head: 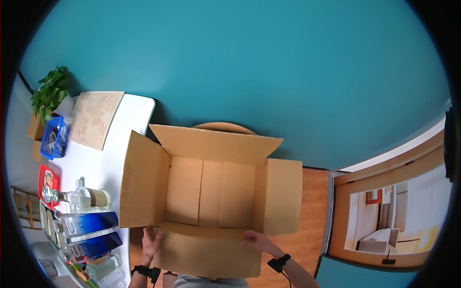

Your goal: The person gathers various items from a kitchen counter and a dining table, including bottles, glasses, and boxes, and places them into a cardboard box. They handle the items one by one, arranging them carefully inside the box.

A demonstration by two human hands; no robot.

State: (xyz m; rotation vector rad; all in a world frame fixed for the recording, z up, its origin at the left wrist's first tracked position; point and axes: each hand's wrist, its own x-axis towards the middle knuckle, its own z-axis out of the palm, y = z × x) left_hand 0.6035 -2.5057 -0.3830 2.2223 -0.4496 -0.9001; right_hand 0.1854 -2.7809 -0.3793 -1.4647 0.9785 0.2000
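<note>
An empty cardboard box [236, 194] stands before me with its flaps spread outward. The near flap [212, 253] slopes toward my lap, and the far flap [216, 142] leans back. At the box's near left corner is my left hand [150, 241], thumb and fingers apart, beside the near flap's edge. My right hand [256, 242] is over the right part of the near flap with its fingers curled. Whether those fingers pinch the cardboard is hard to see. Both wrists wear black straps with small devices.
A white table [133, 108] at left carries a glass bottle [93, 198], blue-and-clear bottles [92, 221], a blue basket [54, 138], a red-lidded container [49, 185] and a potted plant [52, 88]. Behind the box shows a curved brown rim [227, 126]. A wooden door frame [340, 216] stands right.
</note>
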